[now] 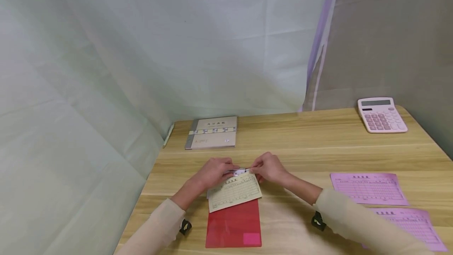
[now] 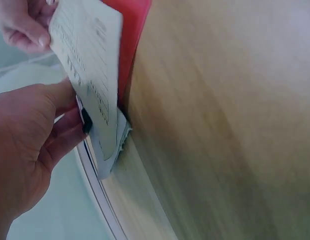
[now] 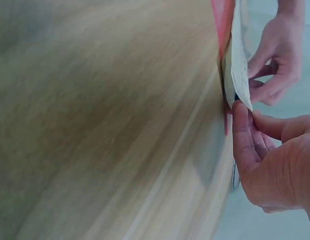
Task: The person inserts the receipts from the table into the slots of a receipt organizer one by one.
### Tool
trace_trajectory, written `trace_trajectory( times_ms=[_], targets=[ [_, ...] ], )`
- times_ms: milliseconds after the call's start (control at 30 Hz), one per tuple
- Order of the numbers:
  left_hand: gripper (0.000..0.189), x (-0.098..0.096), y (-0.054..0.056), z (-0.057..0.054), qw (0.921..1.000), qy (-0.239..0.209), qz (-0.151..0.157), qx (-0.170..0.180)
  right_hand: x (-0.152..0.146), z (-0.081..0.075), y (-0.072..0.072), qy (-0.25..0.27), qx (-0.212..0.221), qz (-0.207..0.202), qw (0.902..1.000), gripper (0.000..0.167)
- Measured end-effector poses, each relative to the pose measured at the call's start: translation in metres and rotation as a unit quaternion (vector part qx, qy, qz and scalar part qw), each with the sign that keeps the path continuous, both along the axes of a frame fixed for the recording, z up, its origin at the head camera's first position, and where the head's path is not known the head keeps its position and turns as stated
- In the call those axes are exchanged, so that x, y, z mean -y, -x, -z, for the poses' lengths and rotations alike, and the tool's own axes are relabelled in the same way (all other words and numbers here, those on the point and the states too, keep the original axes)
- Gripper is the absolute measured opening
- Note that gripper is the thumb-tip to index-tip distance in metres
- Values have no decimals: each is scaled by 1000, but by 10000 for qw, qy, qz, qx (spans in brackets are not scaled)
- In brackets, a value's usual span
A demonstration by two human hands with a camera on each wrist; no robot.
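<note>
A pale yellow printed form [image 1: 234,195] sits askew over the upper part of a red folder [image 1: 231,225], its top edge up against a silver clip [image 1: 239,172], on a wood-grain table [image 1: 290,223]. If clamped at this slant, the form could end up crooked; a slip of the right-hand pinch might crease its corner or let it slide. The clip, springing down early, could nip a fingertip, so near are both hands. Dark ruled lines and small print cover the form, which stands lifted from the folder, with a paler sheet [image 2: 122,132] beneath, ragged-edged in the left wrist view. The person's right hand [image 1: 269,167] pinches the form's upper right corner between thumb and finger; the left hand [image 1: 214,172] appears to grasp the clip's left end, its fingertips partly hidden by paper. A pink label [image 1: 251,238] marks the folder's lower right corner. To the right lie 2 pink forms [image 1: 369,189]; farther back rest a banded notebook [image 1: 213,141], a pen [image 1: 168,135] and a pale pink calculator [image 1: 382,115].
</note>
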State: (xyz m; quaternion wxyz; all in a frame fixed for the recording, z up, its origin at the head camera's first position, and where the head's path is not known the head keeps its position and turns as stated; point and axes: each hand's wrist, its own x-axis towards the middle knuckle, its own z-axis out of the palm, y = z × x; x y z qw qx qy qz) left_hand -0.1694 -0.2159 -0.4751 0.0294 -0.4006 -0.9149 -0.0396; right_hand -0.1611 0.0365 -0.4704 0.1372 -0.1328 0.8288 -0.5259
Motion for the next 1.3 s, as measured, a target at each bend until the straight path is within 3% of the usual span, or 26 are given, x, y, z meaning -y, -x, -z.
trace_trajectory(
  times_ms=[167, 333, 667, 1000, 1300],
  targets=[
    [24, -6, -7, 1, 9976, 458, 65, -521, 3, 5, 3, -293, -223, 107, 9993, 6],
    [24, -9, -9, -1, 9964, 697, -53, -477, 7, 9, 3, -549, -449, 151, 9974, 9],
    [26, -4, -3, -6, 9998, -34, 138, -114, 9, 13, 3, -670, -706, 200, 9951, 11],
    [26, -2, -4, -4, 9998, -156, 150, -53, 11, 13, 2, -735, -877, 307, 9930, 13],
    [29, 1, -5, 2, 9999, -159, 27, -41, 12, 10, 0, -1079, -986, 136, 9892, 11]
  ],
)
